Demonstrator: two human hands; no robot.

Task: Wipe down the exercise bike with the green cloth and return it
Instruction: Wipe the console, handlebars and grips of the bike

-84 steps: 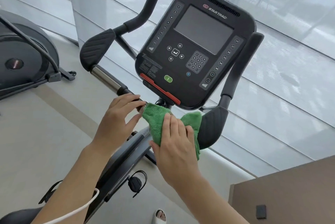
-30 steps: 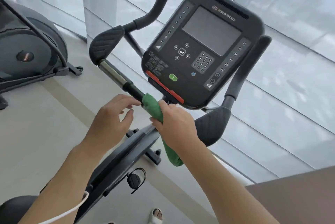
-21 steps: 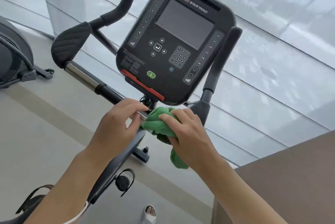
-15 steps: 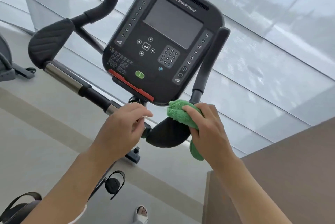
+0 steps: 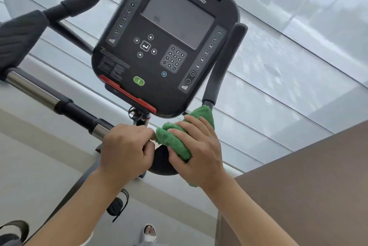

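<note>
The right hand (image 5: pixel 201 152), fingers gripping the green cloth (image 5: pixel 179 138), has slid from the centre bar onto the right elbow pad (image 5: pixel 161 163), while the left hand (image 5: pixel 127 150) stays curled closed beside it, so wiping continues.

My hands (image 5: pixel 127 152) and forearms are bare, without sleeves; at 6 o'clock, a white open-toed sandal (image 5: pixel 149 232) covers my foot.

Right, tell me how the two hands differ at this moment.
The right hand lies spread over the green cloth, pressing it onto the black elbow pad; the left hand is curled into a loose fist with no cloth under it. The right hand sits beside the right upright grip, the left by the handlebar. Both are bare and nearly touching.
</note>
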